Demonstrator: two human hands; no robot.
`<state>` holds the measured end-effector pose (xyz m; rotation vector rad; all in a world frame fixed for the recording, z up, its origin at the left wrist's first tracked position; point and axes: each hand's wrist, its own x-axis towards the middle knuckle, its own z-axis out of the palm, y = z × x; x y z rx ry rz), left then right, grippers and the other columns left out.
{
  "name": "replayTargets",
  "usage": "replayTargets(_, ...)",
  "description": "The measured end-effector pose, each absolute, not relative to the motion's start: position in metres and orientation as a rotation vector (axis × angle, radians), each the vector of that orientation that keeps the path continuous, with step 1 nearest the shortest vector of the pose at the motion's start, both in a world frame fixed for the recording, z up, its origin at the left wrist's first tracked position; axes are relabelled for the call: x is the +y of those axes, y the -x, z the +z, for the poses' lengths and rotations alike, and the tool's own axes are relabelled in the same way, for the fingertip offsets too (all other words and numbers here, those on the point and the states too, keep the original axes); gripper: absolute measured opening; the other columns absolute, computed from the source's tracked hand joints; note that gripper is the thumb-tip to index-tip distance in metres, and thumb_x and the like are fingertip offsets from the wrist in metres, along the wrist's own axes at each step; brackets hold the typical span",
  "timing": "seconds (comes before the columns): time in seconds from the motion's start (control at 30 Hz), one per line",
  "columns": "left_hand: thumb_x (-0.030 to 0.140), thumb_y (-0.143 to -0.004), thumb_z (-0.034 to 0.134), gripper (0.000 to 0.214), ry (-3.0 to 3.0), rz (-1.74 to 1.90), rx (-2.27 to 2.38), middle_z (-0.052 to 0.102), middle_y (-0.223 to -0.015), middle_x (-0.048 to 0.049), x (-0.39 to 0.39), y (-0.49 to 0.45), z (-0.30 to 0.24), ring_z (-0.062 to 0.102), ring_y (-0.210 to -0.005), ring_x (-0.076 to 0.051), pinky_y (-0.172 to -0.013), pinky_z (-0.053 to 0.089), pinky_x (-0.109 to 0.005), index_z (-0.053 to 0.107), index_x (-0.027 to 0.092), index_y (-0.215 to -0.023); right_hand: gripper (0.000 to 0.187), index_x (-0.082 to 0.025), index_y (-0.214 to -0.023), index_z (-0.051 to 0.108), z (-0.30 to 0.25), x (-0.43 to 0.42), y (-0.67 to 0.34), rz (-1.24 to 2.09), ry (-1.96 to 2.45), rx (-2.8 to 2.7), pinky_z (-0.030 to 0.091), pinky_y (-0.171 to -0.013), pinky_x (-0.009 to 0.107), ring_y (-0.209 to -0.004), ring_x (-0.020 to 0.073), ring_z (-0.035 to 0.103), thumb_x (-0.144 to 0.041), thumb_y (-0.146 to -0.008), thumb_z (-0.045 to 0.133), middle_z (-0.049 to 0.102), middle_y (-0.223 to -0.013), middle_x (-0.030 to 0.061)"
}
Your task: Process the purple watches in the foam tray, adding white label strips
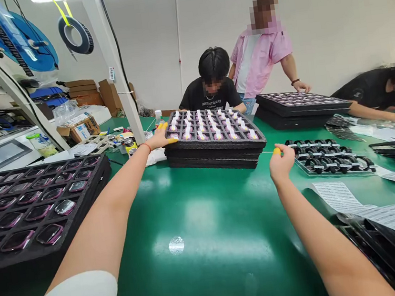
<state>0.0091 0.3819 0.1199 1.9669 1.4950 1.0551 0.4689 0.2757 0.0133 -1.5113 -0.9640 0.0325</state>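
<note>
A stack of black foam trays [216, 153] stands on the green table in front of me. Its top tray has compartments with purple-edged pieces that carry white strips [218, 133]. My left hand [160, 137], with yellow finger covers, grips the left edge of the top foam tray, fingers above and thumb along the near side. To the right of the stack and apart from it, my right hand [281, 162] is raised with its fingers curled closed. A yellow cover shows on one fingertip, and I see nothing in that hand.
At left lies another foam tray [50, 197] of dark, purple-rimmed pieces. A clear tray of black rolled parts [328, 156] and label sheets [336, 195] lie at right. Behind is a second tray stack [294, 112]. Several people are across the table; a white post [114, 57] rises at left.
</note>
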Motion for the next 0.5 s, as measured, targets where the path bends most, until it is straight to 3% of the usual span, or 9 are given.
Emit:
replayTargets(0.07,0.037,-0.070,0.084,0.084,-1.923,1.140,1.677,0.024,-0.159,-0.0199,0.391,-0.022,0.132,0.006,-0.151,-0.039,-0.122,0.001,-0.058,0.046,0.015,-0.142,0.023,-0.014,-0.110,0.064,-0.022,0.245,-0.451,-0.012,1.593,-0.995,0.045,-0.105,0.048,-0.127,0.0251,0.052,-0.027,-0.094,0.057,0.061,-0.126,0.0106)
replayTargets(0.1,0.037,-0.072,0.083,0.083,-1.878,1.185,1.770,0.022,-0.160,-0.0193,0.395,-0.029,0.137,0.004,-0.151,-0.041,-0.121,-0.002,-0.062,0.044,0.016,-0.143,0.024,-0.013,-0.111,0.064,-0.039,0.233,-0.442,-0.018,1.642,-1.014,0.045,-0.105,0.050,-0.126,0.0253,0.052,-0.029,-0.093,0.059,0.061,-0.127,0.0100)
replayTargets(0.2,0.036,-0.087,0.068,0.064,-1.707,1.321,1.997,0.025,-0.159,-0.0133,0.397,-0.042,0.139,0.016,-0.148,-0.039,-0.118,0.011,-0.068,0.043,0.020,-0.143,0.034,-0.016,-0.120,0.060,-0.079,0.213,-0.425,0.043,1.798,-1.145,0.050,-0.098,0.049,-0.115,0.0234,0.060,-0.036,-0.092,0.061,0.061,-0.126,0.0091)
replayTargets(0.33,0.034,-0.093,0.060,0.046,-1.637,1.487,2.120,0.042,-0.149,-0.0120,0.359,-0.033,0.117,0.038,-0.139,-0.032,-0.116,0.029,-0.058,0.051,0.019,-0.135,0.035,-0.016,-0.121,0.060,-0.095,0.213,-0.425,0.127,1.965,-1.347,0.051,-0.097,0.048,-0.114,0.0230,0.060,-0.037,-0.092,0.060,0.061,-0.126,0.0091)
replayTargets(0.43,0.022,-0.085,0.068,0.041,-1.711,1.545,2.152,0.052,-0.141,-0.0122,0.297,0.017,0.098,0.038,-0.140,-0.027,-0.121,0.025,-0.045,0.061,0.018,-0.125,0.023,-0.013,-0.108,0.066,-0.093,0.219,-0.430,0.177,2.048,-1.445,0.045,-0.104,0.051,-0.118,0.0248,0.058,-0.027,-0.090,0.061,0.064,-0.120,0.0094)
replayTargets(0.5,0.017,-0.078,0.072,0.048,-1.675,1.612,2.248,0.049,-0.146,-0.0099,0.236,0.074,0.096,0.033,-0.144,-0.028,-0.123,0.020,-0.044,0.062,0.021,-0.125,0.022,-0.010,-0.100,0.071,-0.092,0.222,-0.432,0.196,2.072,-1.489,0.042,-0.107,0.054,-0.120,0.0325,0.058,-0.019,-0.087,0.056,0.067,-0.112,0.0157)
